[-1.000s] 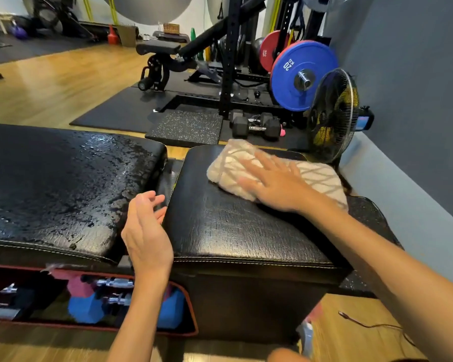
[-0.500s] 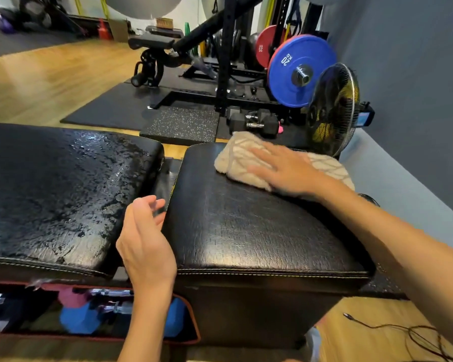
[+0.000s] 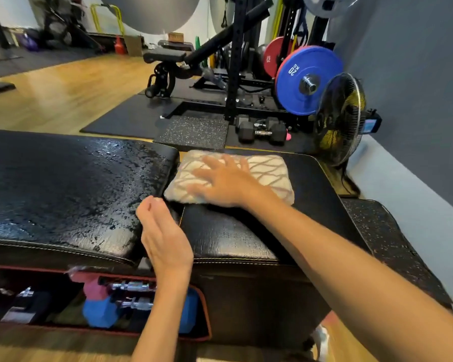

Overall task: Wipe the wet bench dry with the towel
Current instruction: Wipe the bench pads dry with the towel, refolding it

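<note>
Pressing flat with spread fingers, the right hand point(image 3: 229, 182) pins a folded patterned towel point(image 3: 267, 173) to the right bench pad point(image 3: 246, 231), at its far left corner. Just left of that hand lies the water-beaded left pad point(image 3: 71, 189). Nearer, the left hand point(image 3: 162, 236) hovers over the gap, fingers loose and holding nothing.
</note>
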Available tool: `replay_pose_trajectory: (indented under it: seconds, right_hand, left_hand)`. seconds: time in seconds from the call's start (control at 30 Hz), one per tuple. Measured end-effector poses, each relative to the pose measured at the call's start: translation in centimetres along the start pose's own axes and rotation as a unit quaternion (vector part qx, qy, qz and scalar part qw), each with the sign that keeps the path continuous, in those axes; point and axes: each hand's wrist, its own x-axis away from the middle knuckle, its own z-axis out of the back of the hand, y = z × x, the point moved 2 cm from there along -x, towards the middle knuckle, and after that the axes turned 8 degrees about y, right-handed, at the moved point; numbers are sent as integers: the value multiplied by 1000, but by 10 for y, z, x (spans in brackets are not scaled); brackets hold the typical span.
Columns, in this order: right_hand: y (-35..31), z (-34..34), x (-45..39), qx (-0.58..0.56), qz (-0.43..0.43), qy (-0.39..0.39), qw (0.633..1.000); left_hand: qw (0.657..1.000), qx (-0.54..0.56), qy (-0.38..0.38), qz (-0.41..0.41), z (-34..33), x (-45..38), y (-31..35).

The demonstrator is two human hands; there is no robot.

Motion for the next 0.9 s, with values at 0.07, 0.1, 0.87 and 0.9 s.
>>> replay_pose_trajectory:
  seconds: [0.07,0.1,0.87,0.9]
  right_hand:
    - [-18,2,30,-14,22,2,1000]
    - [-23,4,45,-18,31,4,999]
    - [72,24,117,-67,-77,9,995]
    - [72,23,117,-67,-78,11,995]
  left_hand:
    - [1000,4,1,9,1,1,3]
    - [1000,5,0,15,1,0,3]
    - [993,-35,-97,53,-5,-3,10]
    - [993,-33,-95,56,-6,-3,9]
